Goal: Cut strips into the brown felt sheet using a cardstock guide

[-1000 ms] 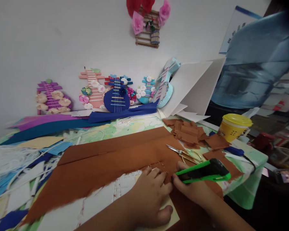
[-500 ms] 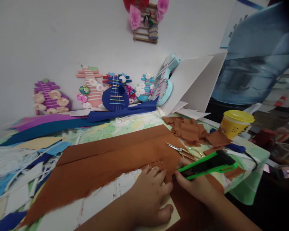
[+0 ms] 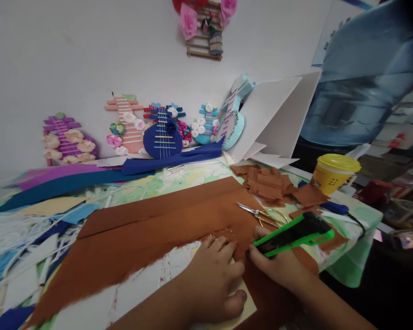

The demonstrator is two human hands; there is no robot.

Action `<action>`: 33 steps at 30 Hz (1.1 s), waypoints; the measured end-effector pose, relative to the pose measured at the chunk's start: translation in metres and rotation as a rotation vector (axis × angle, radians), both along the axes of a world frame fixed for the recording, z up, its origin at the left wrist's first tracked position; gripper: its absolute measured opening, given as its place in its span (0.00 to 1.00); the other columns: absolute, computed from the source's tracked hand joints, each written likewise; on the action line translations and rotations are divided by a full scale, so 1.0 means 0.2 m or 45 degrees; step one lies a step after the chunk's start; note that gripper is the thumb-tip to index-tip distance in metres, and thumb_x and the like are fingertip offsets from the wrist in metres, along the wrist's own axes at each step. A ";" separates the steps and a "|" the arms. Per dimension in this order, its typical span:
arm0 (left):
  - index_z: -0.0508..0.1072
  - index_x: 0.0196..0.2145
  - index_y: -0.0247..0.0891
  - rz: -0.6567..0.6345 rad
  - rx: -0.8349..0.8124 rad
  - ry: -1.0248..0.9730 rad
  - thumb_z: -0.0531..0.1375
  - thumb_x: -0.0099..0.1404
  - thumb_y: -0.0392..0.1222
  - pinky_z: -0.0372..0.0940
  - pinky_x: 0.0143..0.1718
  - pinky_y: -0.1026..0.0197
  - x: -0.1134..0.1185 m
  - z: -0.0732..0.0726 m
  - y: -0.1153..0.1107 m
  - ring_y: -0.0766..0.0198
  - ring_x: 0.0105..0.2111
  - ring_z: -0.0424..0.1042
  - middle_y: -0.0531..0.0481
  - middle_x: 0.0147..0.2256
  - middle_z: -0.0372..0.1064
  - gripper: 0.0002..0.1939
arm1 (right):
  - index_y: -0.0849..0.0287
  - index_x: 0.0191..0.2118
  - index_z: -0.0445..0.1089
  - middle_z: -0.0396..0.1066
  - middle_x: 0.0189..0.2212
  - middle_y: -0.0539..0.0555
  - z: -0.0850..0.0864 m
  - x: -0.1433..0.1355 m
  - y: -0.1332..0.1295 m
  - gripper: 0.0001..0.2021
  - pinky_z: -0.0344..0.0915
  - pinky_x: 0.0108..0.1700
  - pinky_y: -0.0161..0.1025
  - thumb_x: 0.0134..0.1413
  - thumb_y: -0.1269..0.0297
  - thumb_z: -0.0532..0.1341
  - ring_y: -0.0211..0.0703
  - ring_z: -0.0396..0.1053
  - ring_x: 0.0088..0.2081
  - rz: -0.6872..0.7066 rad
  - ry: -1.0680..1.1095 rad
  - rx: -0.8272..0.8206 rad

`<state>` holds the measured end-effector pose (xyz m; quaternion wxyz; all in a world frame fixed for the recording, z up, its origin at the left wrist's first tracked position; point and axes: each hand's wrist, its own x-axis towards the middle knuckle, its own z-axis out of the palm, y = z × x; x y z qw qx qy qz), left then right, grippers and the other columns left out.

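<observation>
I see the left hand (image 3: 209, 279) lying flat, palm down, fingers spread and pressing on a cream card (image 3: 241, 305) and the edge of the brown felt sheet (image 3: 151, 224). It holds nothing; it only bears down.

I see the right hand (image 3: 278, 268) closed around the green utility knife (image 3: 294, 234). The knife's front end sits at the felt, just beside the left fingertips (image 3: 227, 245); its green-and-black body slopes up and away to the right. The blade itself is too small to make out.

The brown felt sheet covers the middle of the desk (image 3: 351, 270), with a ragged lower edge over white paper (image 3: 141, 284). A short row of small cuts or marks shows in the felt near the left fingertips.

A pair of scissors (image 3: 261, 214) lies on the felt just beyond the knife, apart from both hands. Brown felt scraps (image 3: 271, 183) are piled farther back. A yellow-lidded cup (image 3: 333, 173) stands near the right edge of the desk. Foam guitar models (image 3: 161, 137) lean along the wall (image 3: 55, 55).
</observation>
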<state>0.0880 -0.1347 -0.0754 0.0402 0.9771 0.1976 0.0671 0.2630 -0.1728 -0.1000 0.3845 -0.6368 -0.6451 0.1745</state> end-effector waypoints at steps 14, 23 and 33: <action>0.67 0.39 0.41 -0.002 0.004 0.041 0.53 0.55 0.53 0.48 0.48 0.47 0.00 0.02 0.00 0.52 0.44 0.57 0.46 0.46 0.59 0.17 | 0.54 0.23 0.53 0.59 0.18 0.45 0.00 -0.02 0.00 0.04 0.59 0.28 0.36 0.44 0.66 0.52 0.38 0.60 0.22 -0.089 -0.031 0.011; 0.68 0.36 0.41 -0.004 0.005 0.011 0.54 0.55 0.53 0.49 0.47 0.47 0.00 0.01 0.00 0.52 0.44 0.57 0.46 0.45 0.60 0.16 | 0.55 0.21 0.48 0.51 0.17 0.44 0.03 -0.01 0.04 0.07 0.57 0.26 0.34 0.42 0.66 0.50 0.36 0.56 0.22 -0.008 0.025 0.003; 0.67 0.36 0.41 0.001 0.011 0.046 0.54 0.55 0.53 0.49 0.47 0.46 0.00 0.01 0.00 0.52 0.43 0.57 0.46 0.44 0.60 0.16 | 0.54 0.21 0.48 0.50 0.17 0.44 0.04 -0.01 0.03 0.08 0.55 0.24 0.33 0.42 0.68 0.51 0.36 0.55 0.20 0.051 0.048 -0.026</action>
